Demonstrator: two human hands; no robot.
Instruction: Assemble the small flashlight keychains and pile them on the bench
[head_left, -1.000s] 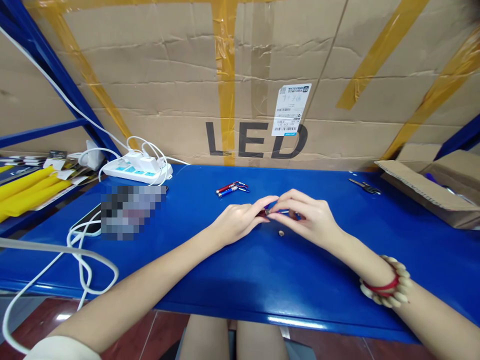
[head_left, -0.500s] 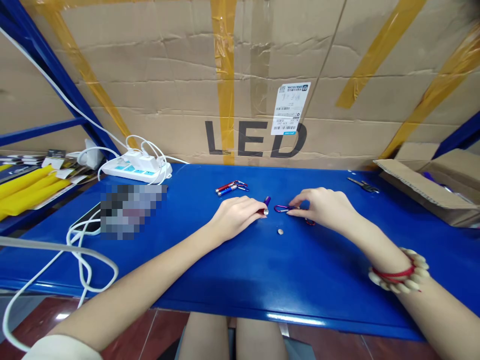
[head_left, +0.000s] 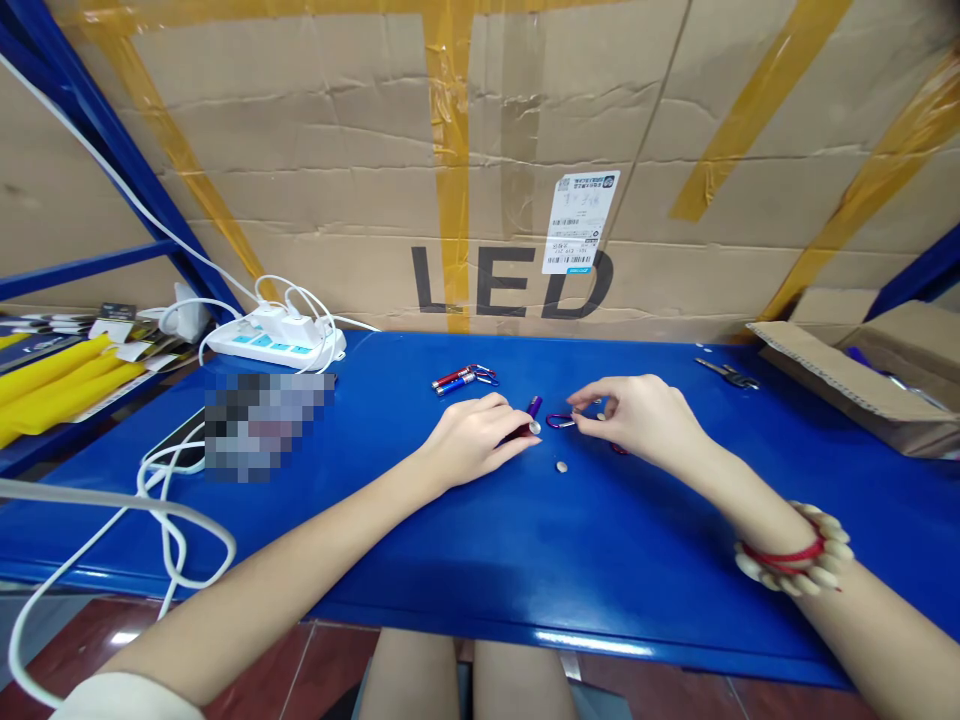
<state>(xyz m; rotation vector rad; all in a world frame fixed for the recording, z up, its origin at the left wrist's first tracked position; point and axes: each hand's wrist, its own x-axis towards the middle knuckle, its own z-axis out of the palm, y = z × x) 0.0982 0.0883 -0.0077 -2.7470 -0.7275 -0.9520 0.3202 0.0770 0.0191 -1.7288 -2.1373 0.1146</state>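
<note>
My left hand (head_left: 480, 438) is closed around a small red tube (head_left: 519, 430), a mini flashlight body by its look, with its round silvery end facing right. Most of it is hidden by the fingers. Just beyond stands a purple flashlight tube (head_left: 534, 405). Over the right side hovers my right hand (head_left: 637, 415), thumb and forefinger apart, beside a purple carabiner (head_left: 559, 421) on the table. Small silvery pieces and a red part (head_left: 619, 449) show partly under that hand. One button cell (head_left: 561, 466) lies between the hands, nearer me.
A red flashlight (head_left: 452, 379) and a blue flashlight (head_left: 456, 384) with carabiners lie farther back. Keys (head_left: 727, 374) and an open cardboard box (head_left: 862, 385) are on the right. A power strip (head_left: 274, 345), white cables and yellow-handled items (head_left: 67, 380) occupy the left. A large carton (head_left: 337, 200) stands behind.
My right thumb and forefinger have parted beside the purple carabiner, and small silvery pieces now show behind them. My left hand keeps the red tube, its silvery end slightly more exposed.
</note>
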